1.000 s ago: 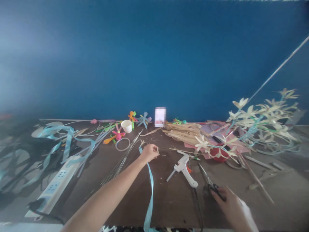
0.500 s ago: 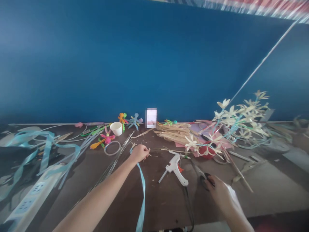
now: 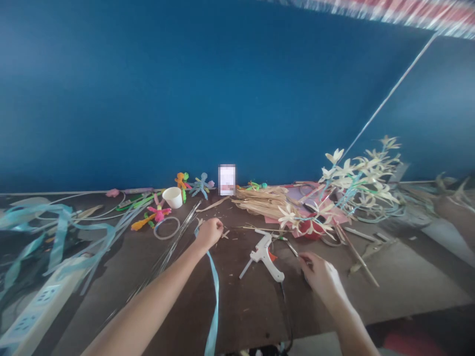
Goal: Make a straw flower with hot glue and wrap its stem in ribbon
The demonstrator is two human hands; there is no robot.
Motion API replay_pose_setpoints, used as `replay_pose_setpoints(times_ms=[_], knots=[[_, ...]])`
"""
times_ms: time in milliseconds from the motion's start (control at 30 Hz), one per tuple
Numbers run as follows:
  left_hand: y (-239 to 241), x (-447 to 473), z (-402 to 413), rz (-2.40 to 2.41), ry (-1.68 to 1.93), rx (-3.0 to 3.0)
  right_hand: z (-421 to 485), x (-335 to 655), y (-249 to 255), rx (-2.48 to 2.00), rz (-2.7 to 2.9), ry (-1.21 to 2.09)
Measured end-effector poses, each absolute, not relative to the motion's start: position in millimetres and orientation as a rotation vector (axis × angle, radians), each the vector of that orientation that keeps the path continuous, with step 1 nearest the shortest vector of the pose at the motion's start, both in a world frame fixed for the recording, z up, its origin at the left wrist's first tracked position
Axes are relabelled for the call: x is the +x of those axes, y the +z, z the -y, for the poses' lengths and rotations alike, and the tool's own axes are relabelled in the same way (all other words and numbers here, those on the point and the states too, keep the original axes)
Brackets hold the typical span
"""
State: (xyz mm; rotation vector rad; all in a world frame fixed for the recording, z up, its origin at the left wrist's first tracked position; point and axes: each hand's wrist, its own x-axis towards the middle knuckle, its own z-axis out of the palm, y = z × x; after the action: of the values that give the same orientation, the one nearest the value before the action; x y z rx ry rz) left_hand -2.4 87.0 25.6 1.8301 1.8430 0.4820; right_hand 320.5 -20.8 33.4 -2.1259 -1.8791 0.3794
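My left hand (image 3: 209,232) is closed in a fist at the top end of a light blue ribbon (image 3: 213,306) that runs down the dark table toward me; a small tan strip pokes out beside its fingers. My right hand (image 3: 319,273) is curled over a pair of scissors (image 3: 293,249), whose blades point up-left, just right of a white glue gun (image 3: 265,256). Thin metal wires (image 3: 174,249) lie just left of my left hand.
A heap of pale leaf strips (image 3: 261,202) and cream leaf flowers on blue stems (image 3: 356,183) fill the back right. A white cup (image 3: 173,197), tape ring (image 3: 166,228) and pipe-cleaner figures (image 3: 158,213) sit back left. Blue ribbons (image 3: 59,232) and a power strip (image 3: 33,311) lie far left.
The view has swung to the right. My right hand has moved up and left along the scissors toward the glue gun. My left hand stays closed at the ribbon's end.
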Motion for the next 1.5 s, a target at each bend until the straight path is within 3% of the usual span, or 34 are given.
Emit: replay_pose_setpoints(times_ms=[133, 600, 1067, 1300, 1500], knots=[[30, 2, -75, -1.851, 0.516, 1.884, -13, 297, 33, -2.001, 1.979, 0.323], [41, 18, -50, -1.809, 0.225, 2.197, -80, 269, 34, -2.335, 1.911, 0.324], [69, -19, -157, -2.112, 0.107, 1.959, -40, 247, 40, -2.170, 2.002, 0.187], [83, -34, -151, -2.052, 0.351, 1.806, -19, 236, 41, -1.772, 1.987, 0.463], [105, -30, -111, -1.711, 0.675, 1.665, -16, 202, 61, -1.420, 1.716, 0.985]])
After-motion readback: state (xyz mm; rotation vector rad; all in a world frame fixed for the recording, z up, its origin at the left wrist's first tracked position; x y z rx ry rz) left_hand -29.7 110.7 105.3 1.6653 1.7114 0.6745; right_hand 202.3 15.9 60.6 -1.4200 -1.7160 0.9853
